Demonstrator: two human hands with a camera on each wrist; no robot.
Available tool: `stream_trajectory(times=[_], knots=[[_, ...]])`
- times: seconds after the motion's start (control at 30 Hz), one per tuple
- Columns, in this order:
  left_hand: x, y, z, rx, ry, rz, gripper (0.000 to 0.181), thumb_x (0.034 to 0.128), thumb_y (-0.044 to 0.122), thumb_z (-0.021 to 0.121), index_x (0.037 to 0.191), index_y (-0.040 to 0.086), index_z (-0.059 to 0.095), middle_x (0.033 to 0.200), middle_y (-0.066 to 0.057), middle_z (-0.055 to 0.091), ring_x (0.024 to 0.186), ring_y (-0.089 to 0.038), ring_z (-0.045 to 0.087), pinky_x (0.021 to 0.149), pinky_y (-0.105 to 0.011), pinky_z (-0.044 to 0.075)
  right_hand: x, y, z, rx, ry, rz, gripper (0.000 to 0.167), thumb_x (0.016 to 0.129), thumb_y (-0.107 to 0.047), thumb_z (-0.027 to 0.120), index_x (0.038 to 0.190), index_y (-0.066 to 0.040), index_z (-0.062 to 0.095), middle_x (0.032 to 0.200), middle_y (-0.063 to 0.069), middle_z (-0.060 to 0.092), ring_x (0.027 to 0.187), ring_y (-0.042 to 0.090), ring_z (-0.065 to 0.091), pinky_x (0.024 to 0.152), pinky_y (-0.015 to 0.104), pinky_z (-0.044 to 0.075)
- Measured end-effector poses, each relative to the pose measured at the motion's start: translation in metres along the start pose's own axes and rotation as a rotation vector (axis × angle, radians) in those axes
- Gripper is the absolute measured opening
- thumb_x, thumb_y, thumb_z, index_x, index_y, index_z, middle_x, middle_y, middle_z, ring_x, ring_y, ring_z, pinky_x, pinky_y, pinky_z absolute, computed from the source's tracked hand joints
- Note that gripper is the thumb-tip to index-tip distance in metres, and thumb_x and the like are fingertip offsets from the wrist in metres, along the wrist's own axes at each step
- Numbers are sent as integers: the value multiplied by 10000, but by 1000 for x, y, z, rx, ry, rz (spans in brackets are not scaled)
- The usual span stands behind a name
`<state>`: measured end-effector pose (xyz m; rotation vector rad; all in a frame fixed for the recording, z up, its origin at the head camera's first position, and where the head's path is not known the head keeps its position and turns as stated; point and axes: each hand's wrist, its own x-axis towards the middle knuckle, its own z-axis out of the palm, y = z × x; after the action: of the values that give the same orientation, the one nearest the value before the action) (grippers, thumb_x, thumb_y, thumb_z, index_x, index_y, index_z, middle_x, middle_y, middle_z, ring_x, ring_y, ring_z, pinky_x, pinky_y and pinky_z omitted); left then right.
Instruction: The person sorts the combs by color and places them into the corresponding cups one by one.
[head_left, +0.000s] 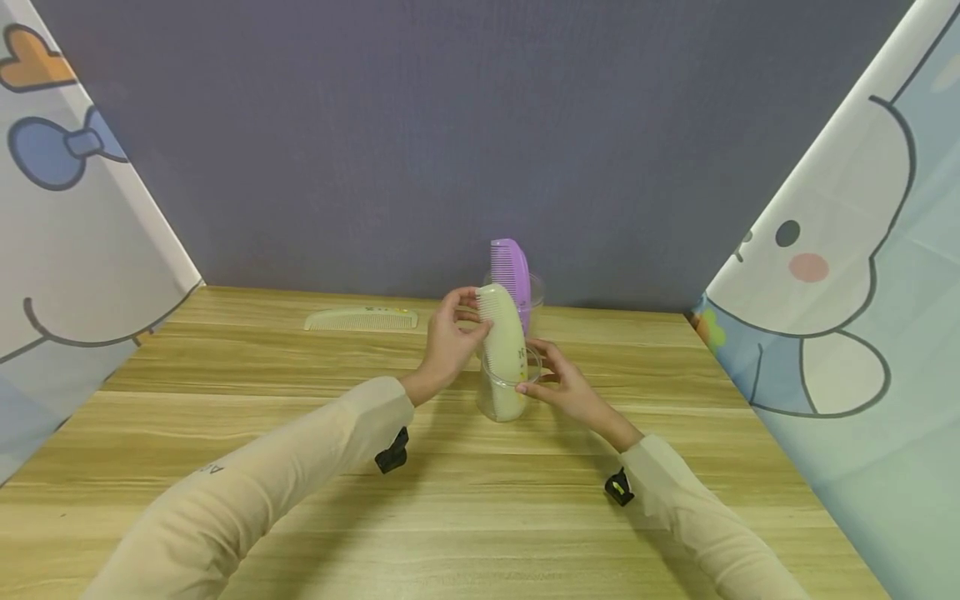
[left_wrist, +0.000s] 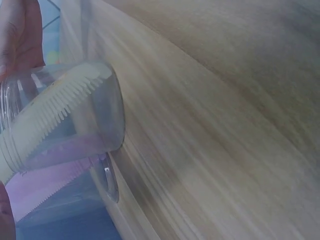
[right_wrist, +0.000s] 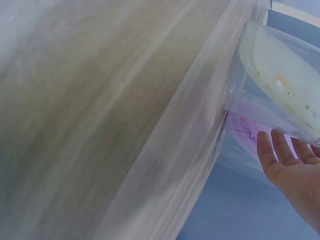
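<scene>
A pale green comb (head_left: 504, 329) stands tilted inside a clear plastic jar (head_left: 495, 400), its lower end near the jar's bottom in the left wrist view. My left hand (head_left: 452, 335) pinches the comb's upper part between thumb and fingers. On the jar's right side, my right hand (head_left: 566, 387) grips the rim with thumb in front and fingers behind. Right behind stands a second clear jar (head_left: 536, 292) with a purple comb (head_left: 513, 275) upright in it. In the right wrist view the pale comb (right_wrist: 285, 75) shows through the jar wall.
Another pale green comb (head_left: 362, 319) lies flat on the wooden table (head_left: 480, 517), left of the jars near the back edge. A dark grey panel (head_left: 450, 150) rises behind the table. Cartoon-printed sheets (head_left: 840, 275) hang at both sides.
</scene>
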<state>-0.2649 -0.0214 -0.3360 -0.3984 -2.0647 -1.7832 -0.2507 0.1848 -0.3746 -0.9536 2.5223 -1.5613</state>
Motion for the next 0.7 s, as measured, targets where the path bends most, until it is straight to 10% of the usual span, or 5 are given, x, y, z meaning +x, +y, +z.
stream_trajectory(times=[0.33, 0.7], knots=[[2, -2, -1, 10, -20, -30, 510, 765, -104, 638, 1238, -67, 452, 1121, -275, 510, 930, -393, 568, 763, -431, 542, -1, -2, 1, 15, 7, 2, 665, 808, -59, 667, 1374, -50, 317, 1404, 180, 363, 1220, 393, 427, 934, 514, 440], [1, -7, -3, 21, -34, -14, 514, 771, -52, 658, 1241, 20, 462, 1080, -170, 538, 875, -277, 598, 713, -302, 549, 0, -1, 0, 5, 14, 2, 660, 805, -64, 673, 1366, -38, 325, 1378, 192, 391, 1211, 382, 437, 926, 516, 440]])
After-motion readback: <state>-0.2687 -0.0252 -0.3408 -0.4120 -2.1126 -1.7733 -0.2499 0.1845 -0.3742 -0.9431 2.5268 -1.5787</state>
